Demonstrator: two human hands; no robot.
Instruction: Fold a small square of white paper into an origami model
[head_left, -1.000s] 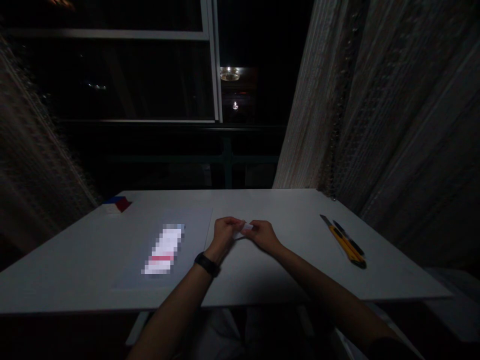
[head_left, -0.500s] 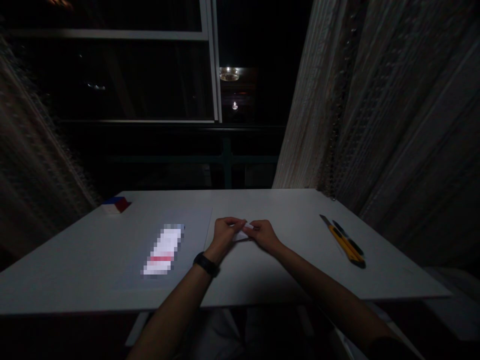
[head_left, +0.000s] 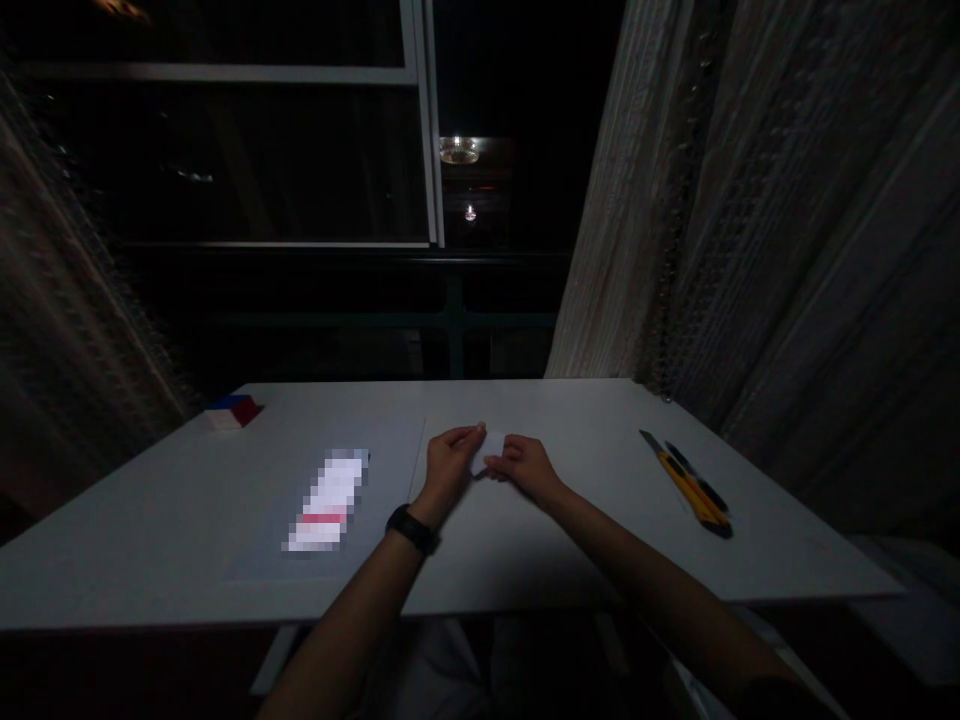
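A small white piece of paper [head_left: 490, 449] is held between both hands just above the middle of the white table [head_left: 570, 540]. My left hand [head_left: 448, 465], with a black watch on its wrist, pinches the paper's left side. My right hand [head_left: 525, 467] pinches its right and lower side. The fingers of both hands are closed on it, and the paper stands tilted up toward me.
A large sheet with a blurred white and red patch [head_left: 328, 497] lies left of the hands. A red, blue and white block [head_left: 232, 409] sits at the far left corner. A yellow utility knife [head_left: 686, 485] and a dark pen [head_left: 697, 477] lie at the right. Curtains hang on both sides.
The paper has been turned up from lying flatter between the fingers to standing more upright. Both hands stayed in place, only the fingers shifted.
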